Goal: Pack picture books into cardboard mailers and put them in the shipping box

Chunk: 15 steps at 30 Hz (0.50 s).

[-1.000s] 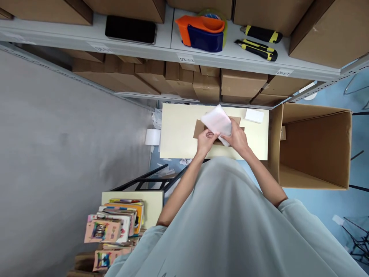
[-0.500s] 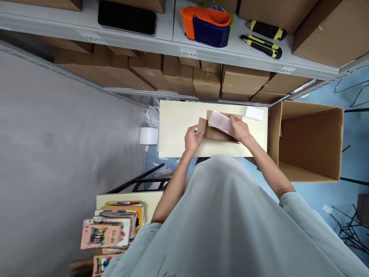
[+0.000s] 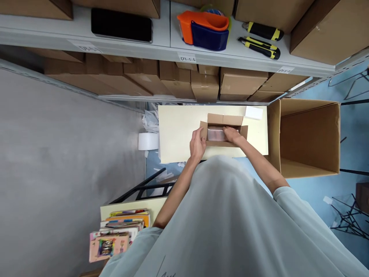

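Observation:
A small cardboard box (image 3: 222, 119) stands on the cream tabletop, its flaps raised around the opening. My left hand (image 3: 197, 145) is at the box's left end, with fingers and thumb about the side flap. Inside the box lies a pale pink packet (image 3: 215, 134) in clear wrapping, sitting low and level. My right hand (image 3: 232, 135) reaches into the box and holds the packet by its right part; the fingertips are partly hidden there.
A white card-like stack (image 3: 253, 112) lies at the table's (image 3: 181, 134) back right. To the right stands a big open carton (image 3: 309, 138). The shelf above holds a phone (image 3: 121, 25), a tape dispenser (image 3: 206, 30) and two utility knives (image 3: 263, 40). Books (image 3: 121, 231) are stacked at lower left.
The pink packet went from lying tilted across the box opening to level inside it. My right hand moved down with it. My left hand shifted slightly right, and the box turned squarer.

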Available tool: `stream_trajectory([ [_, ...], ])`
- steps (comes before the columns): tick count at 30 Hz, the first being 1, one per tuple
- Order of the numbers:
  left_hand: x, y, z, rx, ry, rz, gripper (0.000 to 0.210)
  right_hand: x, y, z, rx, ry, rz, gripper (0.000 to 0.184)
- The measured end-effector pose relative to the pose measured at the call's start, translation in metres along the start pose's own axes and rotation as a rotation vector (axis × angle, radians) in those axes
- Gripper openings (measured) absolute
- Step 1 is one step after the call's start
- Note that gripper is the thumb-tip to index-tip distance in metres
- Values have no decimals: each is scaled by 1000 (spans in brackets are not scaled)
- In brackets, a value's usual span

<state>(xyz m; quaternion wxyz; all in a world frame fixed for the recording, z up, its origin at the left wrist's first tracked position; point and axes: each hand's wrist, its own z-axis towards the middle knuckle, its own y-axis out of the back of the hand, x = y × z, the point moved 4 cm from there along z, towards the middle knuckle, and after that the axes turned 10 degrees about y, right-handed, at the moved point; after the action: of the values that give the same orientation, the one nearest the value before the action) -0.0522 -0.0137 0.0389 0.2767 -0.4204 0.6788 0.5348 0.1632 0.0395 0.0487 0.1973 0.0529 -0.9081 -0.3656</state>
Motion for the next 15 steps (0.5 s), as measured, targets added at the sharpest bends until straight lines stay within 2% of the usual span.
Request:
stream_trajectory([
  [4, 7, 2, 2, 0, 27, 1, 75, -8, -1, -18, -40, 17, 49, 44],
  [6, 11, 5, 3, -3, 52, 13, 81, -17, 3, -42, -193, 37, 117, 45],
  [8, 13, 8, 3, 0, 69, 29, 81, -32, 7, -73, -446, 22, 210, 42],
  [10, 12, 13, 3, -5, 69, 35, 77, -53, 4, -104, -686, -98, 288, 42],
  [11, 11, 15, 3, -11, 64, 36, 74, -62, -1, -117, -763, -182, 340, 44],
  [13, 4, 17, 0, -14, 44, 43, 68, -76, -17, -133, -819, -296, 491, 54],
  [15, -4, 16, -4, 18, 6, 58, 65, -77, -32, -136, -806, -285, 665, 61],
])
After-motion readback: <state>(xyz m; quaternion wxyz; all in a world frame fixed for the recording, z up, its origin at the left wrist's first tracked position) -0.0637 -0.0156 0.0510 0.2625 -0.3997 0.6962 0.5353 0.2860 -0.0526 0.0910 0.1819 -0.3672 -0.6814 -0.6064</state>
